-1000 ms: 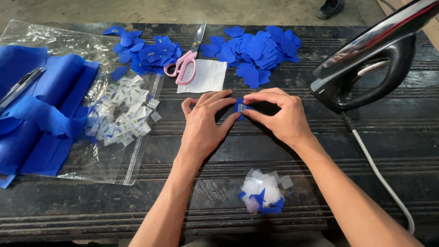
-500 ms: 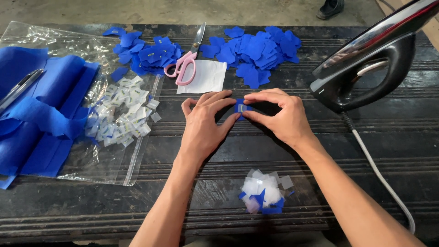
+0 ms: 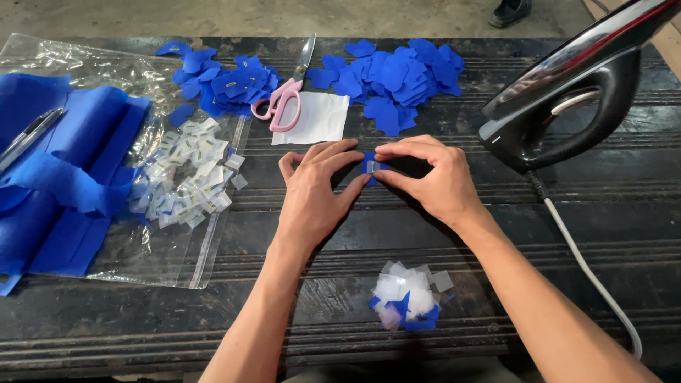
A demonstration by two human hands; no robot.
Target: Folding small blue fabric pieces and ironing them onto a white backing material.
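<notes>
Blue fabric, cut small, is the work in hand: one small blue piece (image 3: 369, 167) with a pale tag on its face lies on the dark ribbed table (image 3: 610, 234), pinched between the fingertips of both hands at the middle of the bench. The left hand (image 3: 312, 195) rests palm down with its fingers closed on the piece's left edge; the right hand (image 3: 433, 177) is curled over it, thumb and forefinger gripping the right edge. Two heaps of cut blue pieces lie at the far side: the left heap (image 3: 213, 78), several of whose pieces carry pale tags, and the right heap (image 3: 397, 74), which appears plain. In my judgement the left heap is finished stock and the right heap is waiting, so a good share of the work remains. Pink-handled scissors (image 3: 284, 96) and a white square sheet (image 3: 316, 119) lie between the heaps. A clear plastic bag (image 3: 177, 234) to the left bears a scatter of small white tags (image 3: 188, 177), still plentiful, beside folded blue cloth (image 3: 57, 170) with a pen (image 3: 28, 135) on it. Near the person, a small mound of white and blue offcuts (image 3: 410, 298) suggests a number of pieces already handled. A black iron (image 3: 574, 92) stands at the right, its white cord (image 3: 596, 276) trailing toward the near edge.
</notes>
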